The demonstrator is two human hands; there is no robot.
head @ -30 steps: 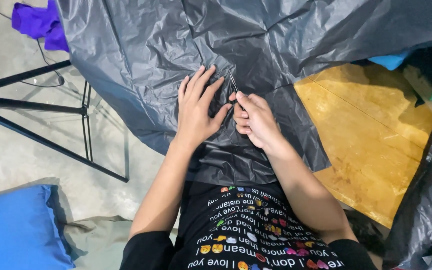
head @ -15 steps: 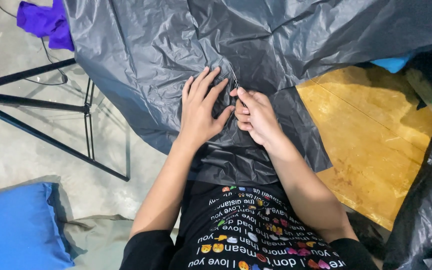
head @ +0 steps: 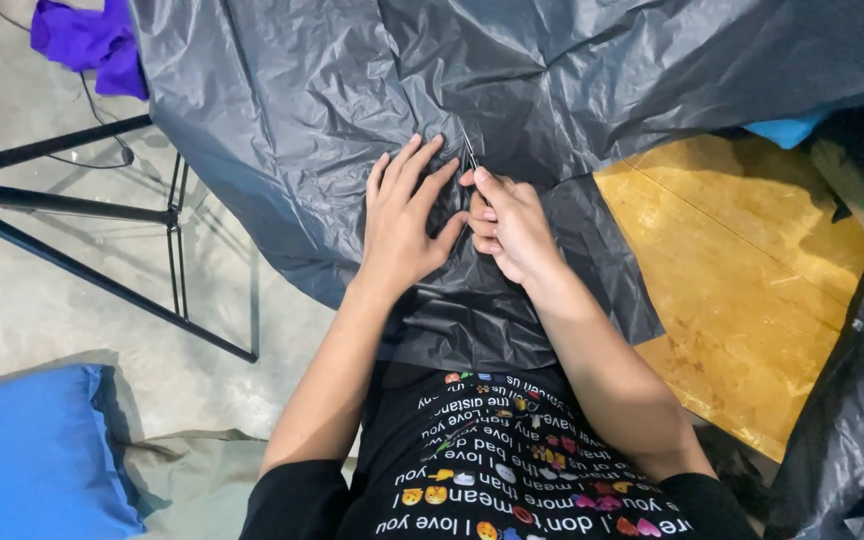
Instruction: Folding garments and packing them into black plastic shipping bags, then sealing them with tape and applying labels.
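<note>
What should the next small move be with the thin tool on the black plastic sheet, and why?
Probably push the thin tool a little further through the black plastic sheet. The right hand pinches it with its tip at the sheet, and the left hand lies flat beside it, pressing the sheet down. What the tool is cannot be told.

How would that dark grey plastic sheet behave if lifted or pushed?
The dark grey plastic sheet is probably floppy: it creases everywhere and drapes over the yellow wooden board. It looks thin and likely light. Its glossy surface may slip, which could be why the left hand lies flat on it.
</note>
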